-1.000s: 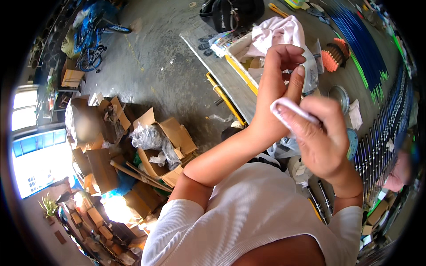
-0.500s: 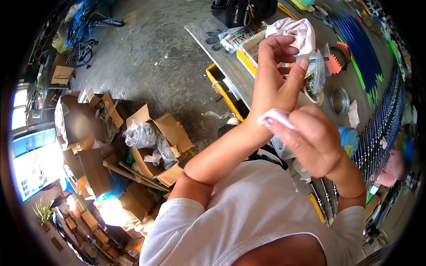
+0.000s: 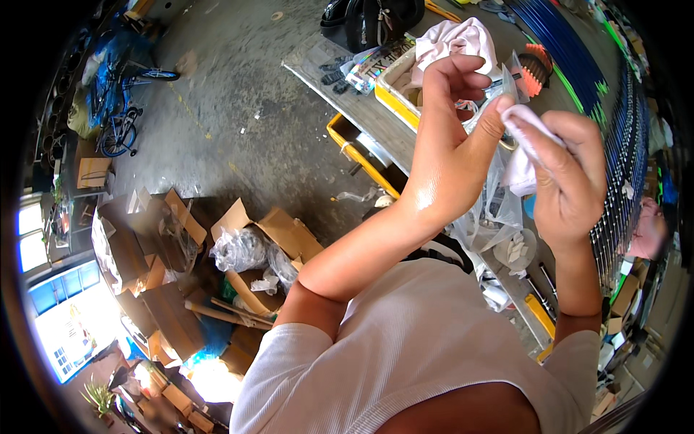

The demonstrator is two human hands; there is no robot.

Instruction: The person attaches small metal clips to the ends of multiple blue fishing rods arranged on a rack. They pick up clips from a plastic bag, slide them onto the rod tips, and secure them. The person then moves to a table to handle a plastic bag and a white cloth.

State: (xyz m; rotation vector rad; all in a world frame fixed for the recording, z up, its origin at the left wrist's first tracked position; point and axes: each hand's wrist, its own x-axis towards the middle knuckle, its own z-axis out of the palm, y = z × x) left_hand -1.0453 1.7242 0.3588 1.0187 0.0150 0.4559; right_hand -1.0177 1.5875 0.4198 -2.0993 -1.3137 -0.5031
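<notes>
A small pale pink cloth (image 3: 522,172) is pinched between the thumb and fingers of my right hand (image 3: 572,177). One folded edge of it touches the thumb tip of my left hand (image 3: 457,145). That hand is raised with its fingers loosely bent and the thumb apart, holding nothing. Its wrist looks wet and shiny. Just beyond my left fingers, a larger crumpled pink cloth (image 3: 455,42) lies on a yellow and white tub (image 3: 394,100). Clear plastic bags (image 3: 488,217) hang or lie below my hands, partly hidden by them.
A grey bench (image 3: 318,76) carries a black bag (image 3: 372,22), an orange-bristled brush (image 3: 536,69) and bundled blue rods (image 3: 571,43). A yellow crate (image 3: 347,145) sits by its edge. Open cardboard boxes (image 3: 293,231) with plastic wrap stand on the left floor; a blue bicycle (image 3: 119,134) is farther back.
My right hand has moved the small cloth from my left wrist up and right to my left thumb. The left hand keeps nearly the same pose. The whole view has shifted slightly.
</notes>
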